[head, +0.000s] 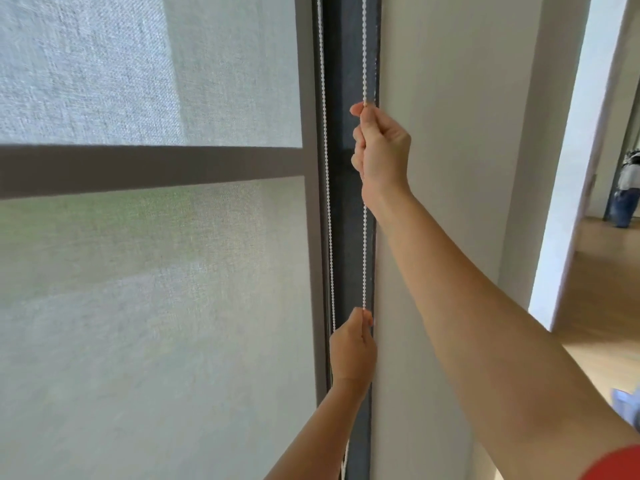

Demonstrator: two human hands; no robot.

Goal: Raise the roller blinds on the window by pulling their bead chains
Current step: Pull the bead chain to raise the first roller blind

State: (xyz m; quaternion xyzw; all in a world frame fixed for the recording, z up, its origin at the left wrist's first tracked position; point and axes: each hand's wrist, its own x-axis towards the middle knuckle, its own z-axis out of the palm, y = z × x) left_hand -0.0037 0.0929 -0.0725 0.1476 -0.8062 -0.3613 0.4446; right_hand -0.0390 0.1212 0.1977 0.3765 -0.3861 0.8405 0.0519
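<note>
The vertical white bead chain (364, 244) is gripped by the right hand (381, 150) above the left hand (353, 348).

White wall (450, 98) beside the window, open doorway (609, 168) — wooden floor (595, 306), standing person (628, 192) beyond

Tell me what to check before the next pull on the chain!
1. Right hand has a grip on the near chain: ok, fingers closed round it up high.
2. Left hand has a grip on the same chain lower down: ok.
3. Chain between the hands is straight, no tangles: ok.
4. The other chain hangs free, not caught in a hand: cannot tell, it runs behind the left hand.
5. Blind has room to rise: cannot tell, its top and bottom edges are out of view.
6. Nothing blocks the arms: ok, the wall is beside them.
</note>
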